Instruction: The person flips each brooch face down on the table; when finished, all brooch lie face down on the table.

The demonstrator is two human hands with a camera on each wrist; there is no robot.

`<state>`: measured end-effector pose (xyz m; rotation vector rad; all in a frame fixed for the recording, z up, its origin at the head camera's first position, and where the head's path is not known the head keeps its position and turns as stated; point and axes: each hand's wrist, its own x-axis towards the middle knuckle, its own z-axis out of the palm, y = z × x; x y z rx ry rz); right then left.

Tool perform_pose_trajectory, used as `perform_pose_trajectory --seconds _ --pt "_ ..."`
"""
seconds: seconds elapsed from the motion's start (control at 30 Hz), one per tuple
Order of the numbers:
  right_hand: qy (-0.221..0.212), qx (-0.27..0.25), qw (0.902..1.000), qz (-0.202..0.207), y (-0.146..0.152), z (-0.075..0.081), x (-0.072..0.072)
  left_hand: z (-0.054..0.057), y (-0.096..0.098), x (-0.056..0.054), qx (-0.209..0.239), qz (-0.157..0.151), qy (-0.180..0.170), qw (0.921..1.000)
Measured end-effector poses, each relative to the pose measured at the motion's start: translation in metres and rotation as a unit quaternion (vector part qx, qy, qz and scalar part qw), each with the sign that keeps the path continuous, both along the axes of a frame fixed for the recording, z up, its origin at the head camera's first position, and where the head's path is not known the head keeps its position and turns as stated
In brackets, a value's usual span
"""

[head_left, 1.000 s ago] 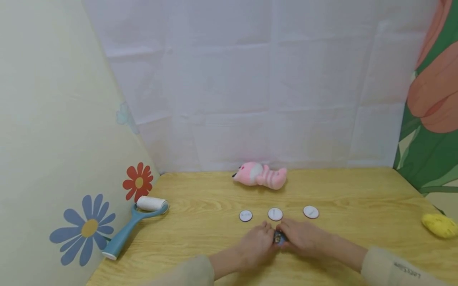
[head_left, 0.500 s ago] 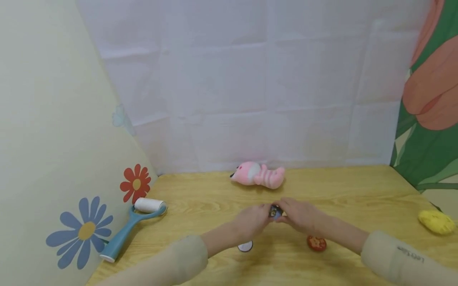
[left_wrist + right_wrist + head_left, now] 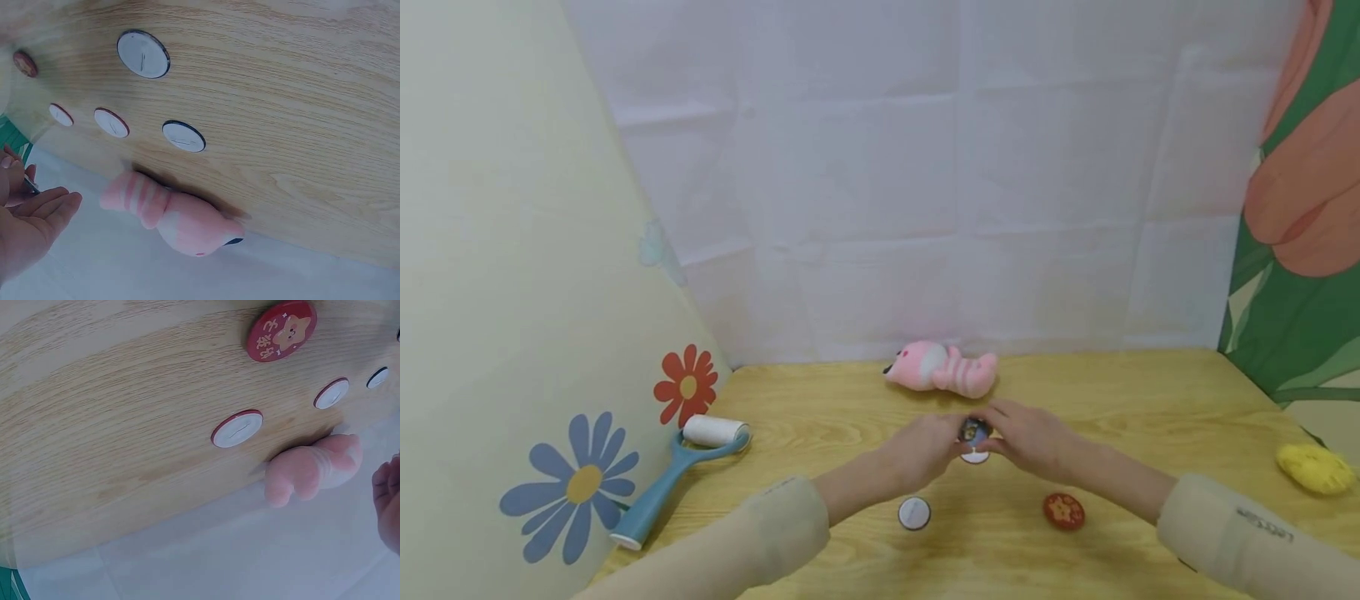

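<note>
Both hands meet near the middle of the head view around a round button badge [image 3: 975,431] with a dark blue picture face. My left hand [image 3: 917,454] pinches its left edge, and my right hand [image 3: 1033,442] grips its right edge. The badge is held above the table; the left wrist view shows only a thin dark edge of it. Under the hands, one white-backed badge [image 3: 975,457] partly shows. Nearer lie another white-backed badge [image 3: 914,513] and a red badge [image 3: 1063,511] with a star picture. More white-backed badges [image 3: 111,122] appear in the left wrist view.
Behind the hands a pink striped plush toy [image 3: 942,368] lies on its side by the white backdrop. A blue-handled lint roller [image 3: 677,475] rests at the table's left edge. Something yellow and fluffy [image 3: 1315,468] sits at the far right of the wooden table [image 3: 820,400].
Both hands have lifted and moved away from the body with the badge between them. They now cover most of the far badge row, while the nearer white-backed and red badges have come into view.
</note>
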<state>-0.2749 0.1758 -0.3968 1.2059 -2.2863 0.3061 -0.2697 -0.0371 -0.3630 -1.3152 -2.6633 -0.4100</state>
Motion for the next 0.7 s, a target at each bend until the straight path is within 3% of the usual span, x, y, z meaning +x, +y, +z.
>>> perform_pose_trajectory --seconds 0.37,0.57,0.7 --pt "0.082 -0.051 0.9945 0.042 0.000 -0.005 -0.004 0.001 -0.001 -0.002 0.009 -0.001 -0.017 0.9998" --pt "0.072 -0.067 0.9940 0.049 0.001 -0.010 -0.004 0.001 0.000 -0.002 0.011 0.007 -0.033 0.9994" --pt "0.047 -0.093 0.9938 0.039 -0.002 -0.013 -0.003 0.000 0.001 -0.002 0.012 0.020 -0.016 0.9996"
